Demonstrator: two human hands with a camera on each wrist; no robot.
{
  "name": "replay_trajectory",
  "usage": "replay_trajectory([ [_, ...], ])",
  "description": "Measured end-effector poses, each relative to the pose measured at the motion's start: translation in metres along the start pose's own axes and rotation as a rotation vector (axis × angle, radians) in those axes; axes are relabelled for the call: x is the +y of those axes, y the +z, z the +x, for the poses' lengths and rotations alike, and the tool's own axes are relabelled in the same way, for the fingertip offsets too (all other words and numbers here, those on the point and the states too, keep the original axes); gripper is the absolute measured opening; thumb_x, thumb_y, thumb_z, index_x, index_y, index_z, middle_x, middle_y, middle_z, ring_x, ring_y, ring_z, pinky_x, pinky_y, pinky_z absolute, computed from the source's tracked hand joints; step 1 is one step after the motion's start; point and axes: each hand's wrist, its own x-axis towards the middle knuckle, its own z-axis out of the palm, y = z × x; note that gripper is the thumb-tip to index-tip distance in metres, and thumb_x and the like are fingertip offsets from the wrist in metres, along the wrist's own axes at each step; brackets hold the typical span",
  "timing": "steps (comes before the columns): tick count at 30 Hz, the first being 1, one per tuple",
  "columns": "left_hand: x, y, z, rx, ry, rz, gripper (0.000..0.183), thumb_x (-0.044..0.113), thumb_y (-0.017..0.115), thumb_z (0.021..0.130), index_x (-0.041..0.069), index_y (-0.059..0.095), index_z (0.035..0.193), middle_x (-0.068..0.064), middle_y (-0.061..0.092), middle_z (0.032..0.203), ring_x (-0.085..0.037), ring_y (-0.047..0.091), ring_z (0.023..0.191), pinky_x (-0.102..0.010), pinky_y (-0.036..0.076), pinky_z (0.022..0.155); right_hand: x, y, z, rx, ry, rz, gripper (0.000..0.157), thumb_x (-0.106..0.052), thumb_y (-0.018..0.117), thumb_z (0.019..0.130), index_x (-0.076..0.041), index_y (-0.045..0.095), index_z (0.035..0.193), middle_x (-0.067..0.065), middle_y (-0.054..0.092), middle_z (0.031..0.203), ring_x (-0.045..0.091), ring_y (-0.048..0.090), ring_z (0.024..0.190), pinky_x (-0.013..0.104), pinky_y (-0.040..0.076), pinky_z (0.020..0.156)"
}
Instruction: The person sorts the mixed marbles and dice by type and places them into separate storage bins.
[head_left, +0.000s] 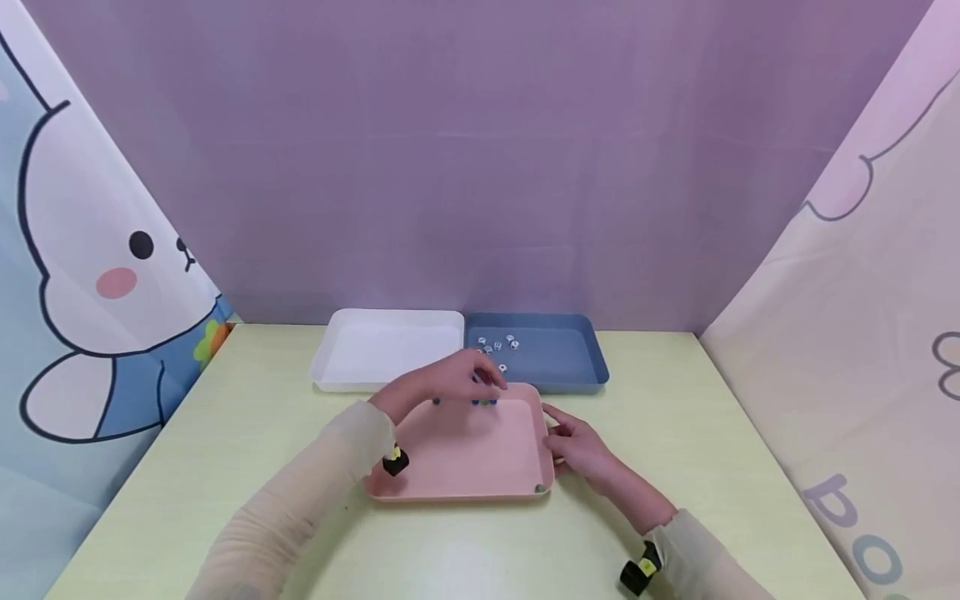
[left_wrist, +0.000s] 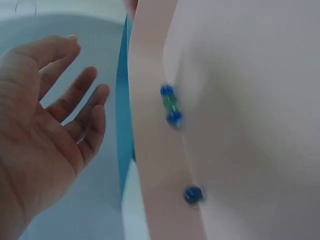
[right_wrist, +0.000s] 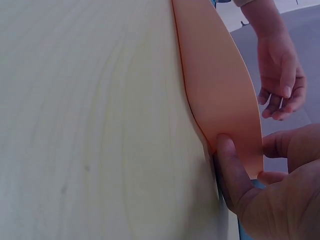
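Observation:
A pink tray (head_left: 472,467) lies on the table, with a few small blue and green marbles along its far side. In the left wrist view a green marble (left_wrist: 170,103) sits in a short row between blue ones, and a dark blue marble (left_wrist: 193,195) lies apart. A greyish marble (head_left: 540,488) rests in the near right corner. My left hand (head_left: 457,377) hovers over the tray's far rim, fingers loosely bent, nothing visible in them. With my right hand (head_left: 585,450) I grip the tray's right edge, fingers against its outer wall and rim.
Behind the pink tray stand a white tray (head_left: 390,346) on the left and a blue tray (head_left: 562,358) on the right. Several white dice (head_left: 502,367) lie in the blue one. A purple cloth (head_left: 465,167) hangs behind the table, with printed cloths at both sides.

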Motion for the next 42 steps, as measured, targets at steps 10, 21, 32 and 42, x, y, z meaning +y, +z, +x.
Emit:
replay_trajectory([
  [10,0.036,0.032,0.007,-0.249,0.149,0.313,0.021,0.012,0.065,0.087,0.015,0.075,0.105,0.012,0.064,0.106,-0.005,0.056,0.099,-0.022,0.047,0.086,0.000,-0.002,-0.001,-0.023,-0.014,0.003,0.061,-0.002,0.051,0.095,-0.014,0.034,0.152,0.020,0.056,0.109,0.024,0.064,0.078,0.040,0.057,0.063],
  [21,0.047,0.069,0.010,-0.407,0.260,0.629,0.020,0.022,0.061,0.093,0.023,0.074,0.108,0.015,0.061,0.112,0.000,0.052,0.104,-0.016,0.041,0.088,0.002,-0.002,-0.001,-0.042,-0.028,0.015,0.062,-0.001,0.050,0.094,-0.014,0.034,0.152,0.019,0.055,0.106,0.023,0.061,0.075,0.038,0.056,0.062],
  [32,0.060,0.084,0.011,-0.401,0.500,0.829,0.021,0.022,0.062,0.094,0.031,0.074,0.108,0.016,0.058,0.106,0.002,0.048,0.095,-0.011,0.039,0.072,0.001,-0.003,-0.003,-0.046,-0.048,0.017,0.061,-0.002,0.049,0.094,-0.013,0.033,0.152,0.018,0.059,0.108,0.021,0.062,0.076,0.038,0.056,0.063],
  [42,0.056,0.095,0.011,-0.434,0.550,0.864,0.021,0.015,0.065,0.091,0.032,0.073,0.100,0.016,0.059,0.113,0.000,0.048,0.108,-0.012,0.041,0.083,0.002,-0.002,-0.002,-0.028,-0.040,0.007,0.063,0.001,0.050,0.092,-0.011,0.034,0.152,0.019,0.058,0.109,0.022,0.061,0.078,0.037,0.056,0.061],
])
